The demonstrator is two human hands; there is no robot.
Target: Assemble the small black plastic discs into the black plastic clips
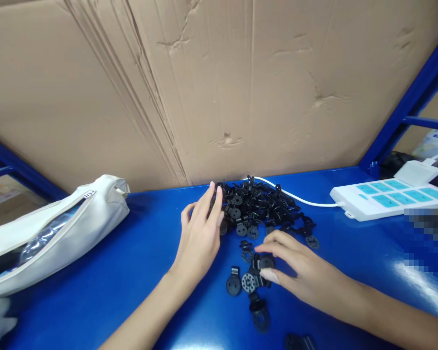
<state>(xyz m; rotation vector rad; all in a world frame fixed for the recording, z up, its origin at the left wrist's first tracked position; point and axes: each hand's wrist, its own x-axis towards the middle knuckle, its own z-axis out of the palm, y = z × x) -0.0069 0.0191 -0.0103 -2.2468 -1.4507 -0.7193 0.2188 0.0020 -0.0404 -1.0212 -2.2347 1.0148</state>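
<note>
A heap of small black plastic clips (266, 201), with round perforated discs and short tabs, lies at the back of the blue surface. My left hand (202, 226) reaches to the heap's left edge, fingers stretched and apart; nothing shows in its grasp, though its fingertips partly overlap the clips. In front of the heap, my right hand (295, 257) has its thumb and fingers around a black plastic clip (267, 262). Close by lie more loose clips, among them one with a round disc (233, 285), a paler-faced one (248, 282) and a ring-shaped one (261, 318).
A white zippered pouch (105, 209) lies partly open at the left. To the right is a white power strip (387, 197), its cable running behind the heap. A cardboard sheet (219, 87) stands along the back, between blue metal frame posts (405, 107).
</note>
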